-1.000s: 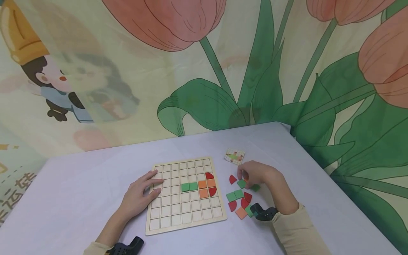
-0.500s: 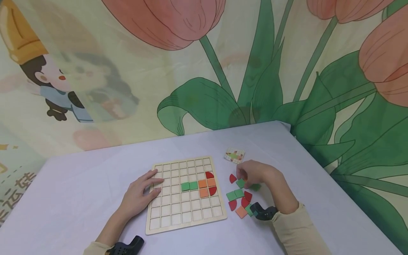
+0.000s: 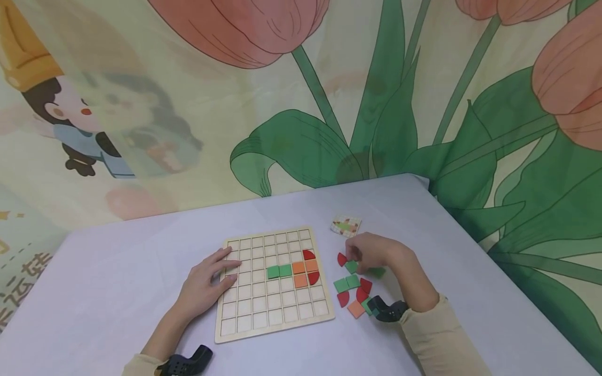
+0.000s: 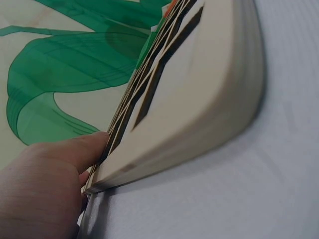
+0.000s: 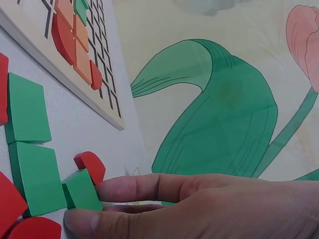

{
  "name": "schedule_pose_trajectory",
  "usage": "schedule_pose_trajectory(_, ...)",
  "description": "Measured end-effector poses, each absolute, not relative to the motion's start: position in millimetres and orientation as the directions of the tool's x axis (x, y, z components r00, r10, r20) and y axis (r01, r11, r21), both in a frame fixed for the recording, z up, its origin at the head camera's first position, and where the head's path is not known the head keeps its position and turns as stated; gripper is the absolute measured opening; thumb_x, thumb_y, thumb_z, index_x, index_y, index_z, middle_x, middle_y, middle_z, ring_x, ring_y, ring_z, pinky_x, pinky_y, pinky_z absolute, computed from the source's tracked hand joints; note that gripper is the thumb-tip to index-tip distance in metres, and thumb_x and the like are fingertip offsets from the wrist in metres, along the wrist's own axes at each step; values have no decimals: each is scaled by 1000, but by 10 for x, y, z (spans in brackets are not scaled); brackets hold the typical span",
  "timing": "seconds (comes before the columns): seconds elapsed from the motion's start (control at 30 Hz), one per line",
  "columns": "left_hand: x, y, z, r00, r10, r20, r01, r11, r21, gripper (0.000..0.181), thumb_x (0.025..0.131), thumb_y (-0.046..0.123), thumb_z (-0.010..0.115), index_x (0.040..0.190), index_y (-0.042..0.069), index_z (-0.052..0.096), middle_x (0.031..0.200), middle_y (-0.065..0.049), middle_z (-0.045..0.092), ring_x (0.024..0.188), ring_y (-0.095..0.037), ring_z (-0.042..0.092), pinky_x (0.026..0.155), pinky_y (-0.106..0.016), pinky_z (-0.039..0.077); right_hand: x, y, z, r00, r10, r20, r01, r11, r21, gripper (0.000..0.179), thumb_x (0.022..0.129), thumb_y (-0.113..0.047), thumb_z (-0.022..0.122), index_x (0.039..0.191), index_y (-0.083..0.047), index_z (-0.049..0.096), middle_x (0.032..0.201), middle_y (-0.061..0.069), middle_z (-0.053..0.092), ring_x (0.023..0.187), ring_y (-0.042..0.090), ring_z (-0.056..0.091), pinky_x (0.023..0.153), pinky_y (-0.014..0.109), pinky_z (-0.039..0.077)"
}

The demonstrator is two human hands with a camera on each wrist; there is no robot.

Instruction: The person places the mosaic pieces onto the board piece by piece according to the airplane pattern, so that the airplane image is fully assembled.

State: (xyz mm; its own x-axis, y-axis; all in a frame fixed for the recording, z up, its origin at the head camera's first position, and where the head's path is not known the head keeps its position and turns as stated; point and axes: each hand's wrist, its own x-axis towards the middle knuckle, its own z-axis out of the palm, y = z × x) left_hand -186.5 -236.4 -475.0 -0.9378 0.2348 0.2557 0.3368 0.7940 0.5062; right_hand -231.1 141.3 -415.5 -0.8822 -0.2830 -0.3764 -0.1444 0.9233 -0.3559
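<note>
Pale backdrop (image 3: 216, 99), pink tulips (image 3: 249, 31), green leaves (image 3: 301, 149), cartoon figure (image 3: 77, 134) at left, whitish tablecloth (image 3: 131, 266)

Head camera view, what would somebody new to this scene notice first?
Probably the giant pink tulips on the backdrop, top middle and right. Next, the pale grid board on the white table, with colored pieces toward its right side and the left hand on its left edge. Right of the board, the right hand pinches a green square among loose pieces.
</note>
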Motion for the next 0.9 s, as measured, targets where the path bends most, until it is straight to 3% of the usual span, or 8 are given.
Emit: schedule_pose_trajectory(0.9,-1884,-2383,-4768,-943,235,234,326,792,517,34,89,34,63,119,19,66,146,-12,44,137,-38,35,104,-64,24,-2284,1346,-4120,-881,-293,-372,-152,919,-364,27,70,-10,83,86,-17,62,84,-1,60,81,16,54,71,28,55)
